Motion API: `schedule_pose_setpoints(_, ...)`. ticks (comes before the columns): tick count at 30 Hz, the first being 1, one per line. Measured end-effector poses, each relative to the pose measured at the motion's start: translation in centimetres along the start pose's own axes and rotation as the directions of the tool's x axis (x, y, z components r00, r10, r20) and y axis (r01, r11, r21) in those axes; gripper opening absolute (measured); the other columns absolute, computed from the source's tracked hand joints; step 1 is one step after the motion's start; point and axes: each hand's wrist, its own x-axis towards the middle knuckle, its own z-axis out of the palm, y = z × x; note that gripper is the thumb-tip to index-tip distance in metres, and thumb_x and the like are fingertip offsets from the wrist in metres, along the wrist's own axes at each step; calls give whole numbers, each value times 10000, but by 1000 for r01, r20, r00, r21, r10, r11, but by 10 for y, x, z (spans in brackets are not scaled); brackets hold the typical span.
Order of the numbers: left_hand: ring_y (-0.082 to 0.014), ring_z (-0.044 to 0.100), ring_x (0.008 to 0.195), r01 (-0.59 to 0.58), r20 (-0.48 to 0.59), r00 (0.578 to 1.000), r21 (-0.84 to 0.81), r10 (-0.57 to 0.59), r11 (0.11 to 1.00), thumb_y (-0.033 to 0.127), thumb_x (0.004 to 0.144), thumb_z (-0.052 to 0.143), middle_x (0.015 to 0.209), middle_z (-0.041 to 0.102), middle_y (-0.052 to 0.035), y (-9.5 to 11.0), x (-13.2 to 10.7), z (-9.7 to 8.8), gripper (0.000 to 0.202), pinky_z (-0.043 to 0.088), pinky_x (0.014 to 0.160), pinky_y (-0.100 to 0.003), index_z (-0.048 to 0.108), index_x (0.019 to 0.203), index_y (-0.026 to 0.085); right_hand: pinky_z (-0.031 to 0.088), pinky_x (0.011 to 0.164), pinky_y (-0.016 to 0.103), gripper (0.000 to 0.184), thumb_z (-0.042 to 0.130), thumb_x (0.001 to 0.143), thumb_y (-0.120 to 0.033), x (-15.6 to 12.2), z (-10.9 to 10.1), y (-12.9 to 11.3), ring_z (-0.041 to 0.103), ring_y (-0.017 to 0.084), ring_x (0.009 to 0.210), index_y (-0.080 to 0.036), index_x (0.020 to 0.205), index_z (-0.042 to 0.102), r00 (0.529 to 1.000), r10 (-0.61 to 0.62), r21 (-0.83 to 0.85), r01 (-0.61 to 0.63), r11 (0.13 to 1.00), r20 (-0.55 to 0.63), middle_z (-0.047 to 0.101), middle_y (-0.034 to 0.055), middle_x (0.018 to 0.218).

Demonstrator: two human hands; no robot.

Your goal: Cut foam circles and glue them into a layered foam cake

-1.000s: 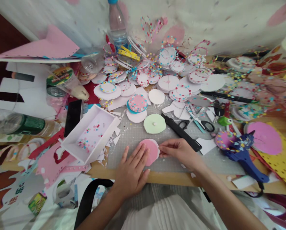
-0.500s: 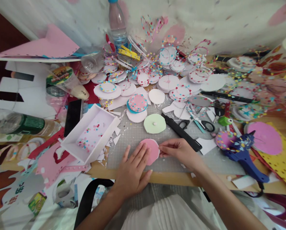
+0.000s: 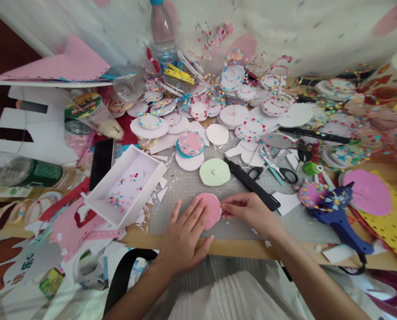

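Observation:
A pink paper disc [image 3: 212, 210] with a pale rim lies on the grey cutting mat [image 3: 172, 191] near the table's front edge. Across its left part my left hand [image 3: 187, 238] rests flat, fingers stretched out and thumb apart. At the disc's right edge my right hand [image 3: 243, 209] pinches with thumb and forefinger; the fingertips partly hide the rim there. Just beyond sits a pale green disc [image 3: 218, 178] with a small white knob in its middle. Behind that, a pink disc with coloured dots [image 3: 191, 143] lies on a blue and a white one.
To the left stands a white open box [image 3: 95, 203] with confetti inside. A black bar-shaped tool [image 3: 252, 183] and scissors [image 3: 283, 173] lie to the right, with a blue glue gun [image 3: 338, 218] farther out. Decorated discs [image 3: 250, 129] crowd the back, beside a water bottle [image 3: 162, 31].
Almost nothing differs. My left hand's thumb and forefinger have shifted very slightly; the pink disc and my right hand stay in place.

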Motion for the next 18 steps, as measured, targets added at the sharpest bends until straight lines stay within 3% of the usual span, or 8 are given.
schedule_pose_setpoints(14, -280, 448, 1348, -23, -85, 996, -39, 20, 999, 379, 883, 492, 1430, 521, -137, 5, 16, -5, 551, 26, 1202, -463, 501, 1348, 83, 570, 713, 347, 345, 767, 645, -514, 1, -2, 1, 697, 207, 677, -185, 748, 759, 1000, -5, -6, 5, 1000, 15, 747, 46, 712)
schedule_pose_setpoints(18, -285, 467, 1319, 14, -48, 999, -58, -16, 998, 409, 891, 476, 1409, 545, -125, 9, 22, -5, 548, 33, 1198, -481, 510, 1346, 106, 561, 716, 330, 319, 755, 674, -492, 1, -3, 3, 689, 196, 679, -182, 750, 756, 1000, -17, -16, 17, 1000, 24, 739, 40, 710)
